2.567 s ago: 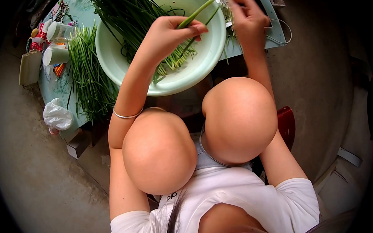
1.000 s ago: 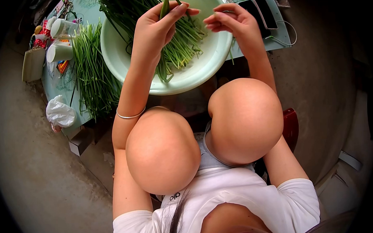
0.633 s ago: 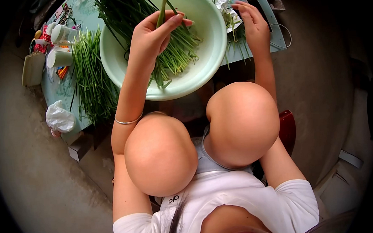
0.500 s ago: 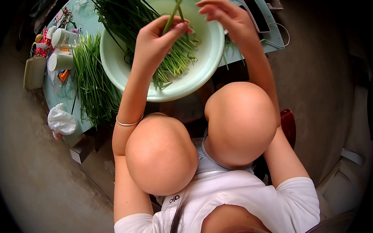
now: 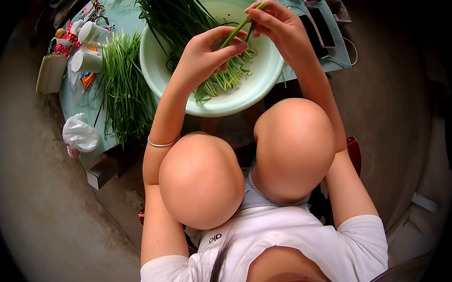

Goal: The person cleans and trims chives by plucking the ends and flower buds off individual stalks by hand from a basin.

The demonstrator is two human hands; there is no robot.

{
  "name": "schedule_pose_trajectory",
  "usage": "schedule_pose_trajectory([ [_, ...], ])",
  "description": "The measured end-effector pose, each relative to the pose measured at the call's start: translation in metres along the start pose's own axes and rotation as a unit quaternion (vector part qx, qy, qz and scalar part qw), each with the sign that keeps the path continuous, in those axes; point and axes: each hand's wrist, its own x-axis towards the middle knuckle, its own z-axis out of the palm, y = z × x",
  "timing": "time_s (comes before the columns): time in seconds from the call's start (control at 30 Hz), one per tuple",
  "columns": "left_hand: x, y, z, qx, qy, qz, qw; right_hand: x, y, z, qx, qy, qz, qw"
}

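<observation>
A garlic chive stalk (image 5: 239, 30) slants up to the right above the basin, stretched between my two hands. My left hand (image 5: 207, 53) is closed round its lower part, thumb and fingers pinched. At its upper end my right hand (image 5: 277, 25) has thumb and fingertips closed on the tip. Beneath them sits a large pale green basin (image 5: 224, 108). In it lies a bunch of garlic chives (image 5: 173, 22), dark leaves towards the back left and pale cut ends near my hands. My left forearm hides part of the basin's rim.
Left of the basin, a second heap of chives (image 5: 125, 90) lies on the light green table (image 5: 92, 129). Beyond it are white cups (image 5: 87, 61) and a crumpled plastic bag (image 5: 80, 133). A phone (image 5: 320, 27) with a white cable lies at the right edge. My bare knees rise below the basin.
My right hand has come in to the stalk and closed on its upper end. My left hand still holds it. The whole view has shifted slightly, so the table appears further right.
</observation>
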Motion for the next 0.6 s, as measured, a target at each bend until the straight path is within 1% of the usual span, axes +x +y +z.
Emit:
schedule_pose_trajectory([
  [0.03, -0.001, 0.001, -0.002, -0.026, -0.011, -0.014, 0.999, 0.0, 0.0, -0.004, 0.001, -0.002, 0.0, 1.0],
  [0.07, -0.002, -0.001, -0.005, -0.025, -0.008, -0.015, 1.0, 0.001, -0.002, -0.004, -0.011, -0.009, 0.012, 1.0],
  [0.13, -0.003, -0.008, -0.011, -0.078, 0.012, 0.021, 0.997, 0.003, -0.005, 0.0, -0.052, -0.025, 0.03, 0.998],
  [0.17, -0.005, -0.01, -0.016, -0.075, 0.018, 0.021, 0.997, 0.005, -0.008, 0.004, -0.05, -0.032, 0.029, 0.998],
  [0.23, -0.01, -0.012, -0.025, -0.129, 0.043, 0.031, 0.99, 0.012, -0.017, 0.012, -0.115, -0.075, 0.042, 0.99],
  [0.27, -0.012, -0.013, -0.033, -0.147, 0.041, 0.029, 0.988, 0.017, -0.023, 0.018, -0.122, -0.063, 0.046, 0.989],
  [0.3, -0.012, -0.014, -0.038, -0.144, 0.047, 0.033, 0.988, 0.023, -0.033, 0.027, -0.122, -0.07, 0.043, 0.989],
  [0.37, -0.017, -0.018, -0.044, -0.262, 0.09, 0.05, 0.96, 0.035, -0.053, 0.049, -0.052, -0.056, 0.083, 0.994],
  [0.4, -0.019, -0.022, -0.049, -0.279, 0.096, 0.044, 0.954, 0.045, -0.061, 0.061, -0.071, -0.111, 0.079, 0.988],
  [0.43, -0.02, -0.026, -0.052, -0.278, 0.095, 0.041, 0.955, 0.054, -0.068, 0.075, -0.108, -0.129, 0.08, 0.982],
  [0.5, -0.019, -0.032, -0.054, -0.324, 0.151, 0.021, 0.934, 0.076, -0.069, 0.106, -0.114, -0.182, 0.048, 0.976],
  [0.53, -0.021, -0.034, -0.054, -0.287, 0.189, 0.004, 0.939, 0.09, -0.062, 0.122, -0.1, -0.211, 0.034, 0.972],
  [0.57, -0.022, -0.035, -0.056, -0.287, 0.187, 0.006, 0.94, 0.114, -0.045, 0.134, -0.09, -0.25, 0.032, 0.964],
  [0.6, -0.023, -0.036, -0.06, -0.199, 0.198, -0.004, 0.96, 0.13, -0.03, 0.15, -0.088, -0.261, 0.045, 0.96],
])
